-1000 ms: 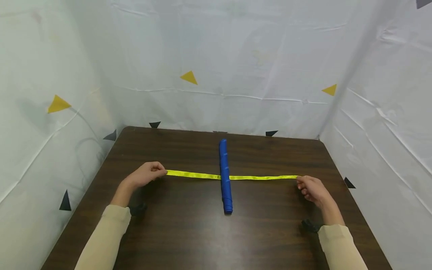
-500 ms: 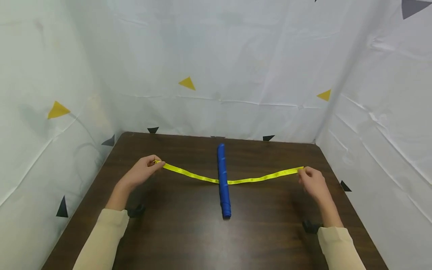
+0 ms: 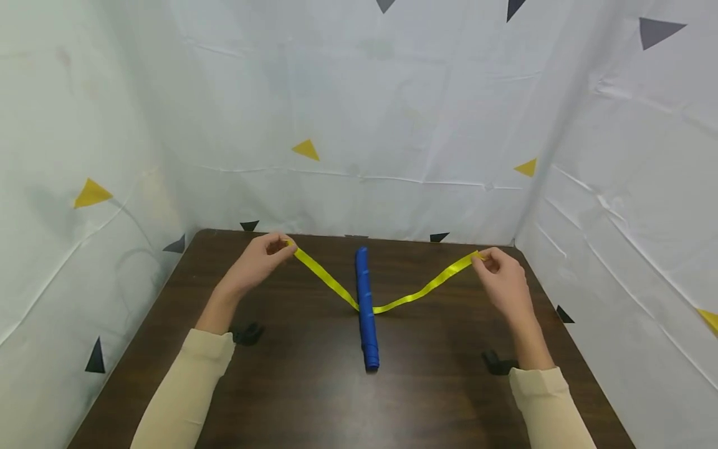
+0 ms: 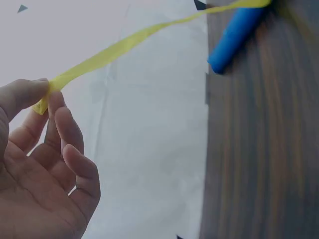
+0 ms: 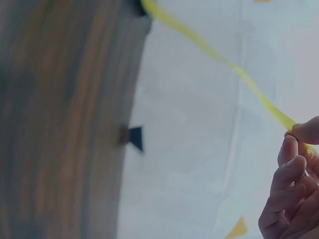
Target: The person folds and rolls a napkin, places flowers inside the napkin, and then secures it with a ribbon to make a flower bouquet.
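A shiny yellow ribbon passes beneath a rolled blue bundle, and both its ends are raised in a V. My left hand pinches one end between thumb and fingertips; in the left wrist view a short tail of ribbon pokes out past the thumb. On the other side my right hand pinches the opposite end, up off the table. The blue roll lies lengthwise away from me, at the middle of the dark wooden table. Its underside, where the ribbon crosses, is hidden.
White sheeting with yellow and black triangles stands behind the table and along both sides. Dark straps with camera mounts sit at the wrists, below the cream sleeves.
Both hands have lifted the ribbon's ends and come inward, so the ribbon went from lying nearly straight across to a V. The blue roll has stayed in place on the table.
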{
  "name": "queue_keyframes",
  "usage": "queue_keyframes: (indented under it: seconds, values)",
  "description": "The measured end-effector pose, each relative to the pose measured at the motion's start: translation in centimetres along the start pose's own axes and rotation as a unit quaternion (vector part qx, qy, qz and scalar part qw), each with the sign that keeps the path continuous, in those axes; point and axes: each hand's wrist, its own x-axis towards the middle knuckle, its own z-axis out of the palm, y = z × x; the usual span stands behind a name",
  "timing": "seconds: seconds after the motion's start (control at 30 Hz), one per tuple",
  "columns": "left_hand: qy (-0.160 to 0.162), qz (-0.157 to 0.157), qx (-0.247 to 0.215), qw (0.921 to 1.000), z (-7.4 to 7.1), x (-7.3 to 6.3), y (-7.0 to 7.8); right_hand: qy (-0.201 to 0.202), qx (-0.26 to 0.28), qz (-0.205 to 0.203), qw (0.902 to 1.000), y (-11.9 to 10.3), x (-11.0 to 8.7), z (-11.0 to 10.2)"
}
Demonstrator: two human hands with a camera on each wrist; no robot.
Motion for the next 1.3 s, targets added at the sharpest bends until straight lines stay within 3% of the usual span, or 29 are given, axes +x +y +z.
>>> queue_keyframes:
  seconds: [0.27, 0.5, 0.7, 1.03, 1.2, 1.3]
  values:
    - [0.003, 0.036, 0.019, 0.9992, 1.5, 3.0, 3.0, -0.008, 0.074, -0.068, 0.9949, -5.5, 1.6, 1.2]
    - [-0.019, 0.042, 0.043, 0.998, 2.8, 4.8, 5.2, -0.054, 0.131, -0.111, 0.9836, -8.9, 2.7, 2.3]
    - [-0.021, 0.065, 0.078, 0.9946, 3.5, 6.3, 6.7, -0.101, 0.133, -0.143, 0.9756, -11.4, 3.4, 3.3]
    - [-0.032, 0.103, 0.089, 0.9901, 5.4, 7.9, 9.4, -0.189, 0.138, -0.182, 0.9551, -13.7, 3.6, 5.3]
    - [-0.045, 0.127, 0.071, 0.9883, 6.0, 8.2, 9.9, -0.225, 0.158, -0.195, 0.9416, -14.4, 3.8, 6.2]
    - [-0.054, 0.137, 0.062, 0.9872, 6.5, 8.2, 10.0, -0.236, 0.161, -0.191, 0.939, -14.5, 3.9, 6.6]
